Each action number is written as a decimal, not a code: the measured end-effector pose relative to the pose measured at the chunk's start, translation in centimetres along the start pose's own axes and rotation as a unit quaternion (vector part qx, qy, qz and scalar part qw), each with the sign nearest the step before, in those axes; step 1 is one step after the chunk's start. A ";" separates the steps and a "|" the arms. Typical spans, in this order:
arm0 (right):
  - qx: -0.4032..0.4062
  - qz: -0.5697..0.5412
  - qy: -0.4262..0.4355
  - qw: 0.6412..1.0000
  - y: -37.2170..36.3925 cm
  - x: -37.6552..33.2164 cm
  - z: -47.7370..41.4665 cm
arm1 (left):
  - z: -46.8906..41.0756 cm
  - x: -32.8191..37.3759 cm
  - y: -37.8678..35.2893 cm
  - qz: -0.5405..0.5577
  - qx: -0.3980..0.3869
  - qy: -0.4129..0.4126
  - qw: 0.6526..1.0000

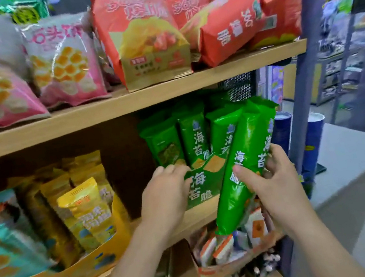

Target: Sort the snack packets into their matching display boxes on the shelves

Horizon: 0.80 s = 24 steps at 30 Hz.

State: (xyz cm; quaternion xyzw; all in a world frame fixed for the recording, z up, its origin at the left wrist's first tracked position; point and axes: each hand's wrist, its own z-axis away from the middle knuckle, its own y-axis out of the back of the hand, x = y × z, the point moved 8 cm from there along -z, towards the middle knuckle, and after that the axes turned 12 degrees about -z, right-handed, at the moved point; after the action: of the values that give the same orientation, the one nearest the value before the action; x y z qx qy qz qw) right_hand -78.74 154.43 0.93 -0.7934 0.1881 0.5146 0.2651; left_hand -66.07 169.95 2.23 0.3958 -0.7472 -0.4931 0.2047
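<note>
Right hand [277, 178], at four o'clock, grips a likely light, slippery green foil packet [247, 152] mid-body; left hand [165, 195] hooks the green cardboard box [202, 190].

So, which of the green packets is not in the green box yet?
The tilted green packet that the right hand holds in front of the green box; the other packets stand upright inside it.

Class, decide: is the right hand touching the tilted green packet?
Touching. In the head view the right hand grips the tilted green packet, thumb across its front, fingers curled over its edge.
</note>
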 end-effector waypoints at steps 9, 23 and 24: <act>0.035 -0.224 0.002 0.974 3.6 -1.5 -4.5 | 4.4 0.1 7.2 -0.057 0.044 -0.015 0.997; 0.039 -0.125 0.188 0.973 0.2 -6.8 -2.5 | -3.8 4.2 8.0 -0.187 0.060 -0.051 0.979; 0.027 -0.115 0.195 0.974 -0.5 -6.9 -2.4 | -3.8 4.3 8.1 -0.196 0.066 -0.055 0.977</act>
State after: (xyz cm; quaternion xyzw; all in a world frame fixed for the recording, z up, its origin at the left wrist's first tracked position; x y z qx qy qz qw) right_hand -79.50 153.55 8.15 -0.8872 0.1580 0.3108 0.3022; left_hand -69.19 165.98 10.73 0.5197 -0.6958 -0.4944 0.0361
